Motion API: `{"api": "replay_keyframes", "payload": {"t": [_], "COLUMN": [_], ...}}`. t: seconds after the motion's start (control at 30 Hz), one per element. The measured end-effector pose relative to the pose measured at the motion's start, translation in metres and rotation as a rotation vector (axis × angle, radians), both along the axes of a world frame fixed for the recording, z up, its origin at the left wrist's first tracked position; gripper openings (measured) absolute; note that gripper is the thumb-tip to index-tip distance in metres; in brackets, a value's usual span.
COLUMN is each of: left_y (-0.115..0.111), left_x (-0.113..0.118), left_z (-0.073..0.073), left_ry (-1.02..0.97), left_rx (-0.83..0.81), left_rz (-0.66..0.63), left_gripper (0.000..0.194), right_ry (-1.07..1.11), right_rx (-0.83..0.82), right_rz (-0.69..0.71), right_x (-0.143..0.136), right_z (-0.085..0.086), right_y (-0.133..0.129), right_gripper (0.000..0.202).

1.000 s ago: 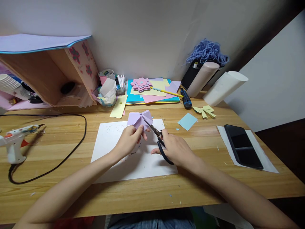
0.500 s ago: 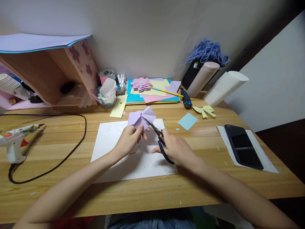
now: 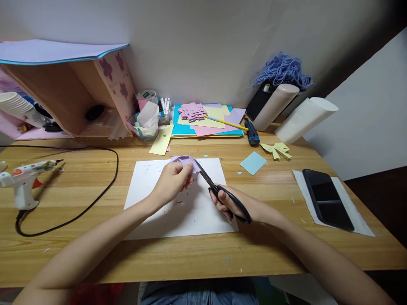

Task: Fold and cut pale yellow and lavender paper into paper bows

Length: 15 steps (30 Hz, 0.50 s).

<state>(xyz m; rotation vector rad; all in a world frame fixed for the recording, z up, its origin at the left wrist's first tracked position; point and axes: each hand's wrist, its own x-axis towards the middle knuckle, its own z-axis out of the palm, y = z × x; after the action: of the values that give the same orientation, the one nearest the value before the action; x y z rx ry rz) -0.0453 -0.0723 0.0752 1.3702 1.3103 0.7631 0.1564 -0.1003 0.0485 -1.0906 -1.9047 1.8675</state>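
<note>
My left hand point(image 3: 173, 180) pinches a folded piece of purple paper point(image 3: 184, 160) over a white sheet point(image 3: 149, 220) with scribbles on it. Much of the purple paper is hidden behind the fingers. In my right hand point(image 3: 235, 203) is a pair of black-handled scissors point(image 3: 208, 180), their blades pointing up and left. The blade tips are at the purple paper's right edge; the blades look closed or nearly so. Just beyond the white sheet's top edge lies a small paper scrap point(image 3: 205, 156).
A glue gun point(image 3: 27, 182) with a looping black cable lies left. At the back are stacked coloured papers point(image 3: 181, 131) with a pink paper flower point(image 3: 192, 112), and a utility knife point(image 3: 252, 133). Right are a blue paper square point(image 3: 253, 162), a yellow paper bow point(image 3: 276, 150) and a phone point(image 3: 327, 199).
The purple paper, spread out before, is now folded down within my left hand. My right hand has turned over with the scissors. Small scraps now lie near the white sheet and blue square.
</note>
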Motion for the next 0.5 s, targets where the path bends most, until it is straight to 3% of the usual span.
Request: {"api": "replay_keyframes", "payload": {"t": [0.23, 0.5], "left_y": [0.0, 0.001], "left_x": [0.001, 0.0], "left_z": [0.0, -0.001], "left_ry": [-0.057, -0.051], "left_rx": [-0.016, -0.039], "left_rz": [0.006, 0.016], "left_gripper": [0.041, 0.041], "right_ry": [0.028, 0.009], "right_rx": [-0.055, 0.022], "right_rz": [-0.032, -0.067], "right_x": [-0.004, 0.0], "right_z": [0.005, -0.012], "right_y": [-0.001, 0.0], "right_gripper": [0.063, 0.056]}}
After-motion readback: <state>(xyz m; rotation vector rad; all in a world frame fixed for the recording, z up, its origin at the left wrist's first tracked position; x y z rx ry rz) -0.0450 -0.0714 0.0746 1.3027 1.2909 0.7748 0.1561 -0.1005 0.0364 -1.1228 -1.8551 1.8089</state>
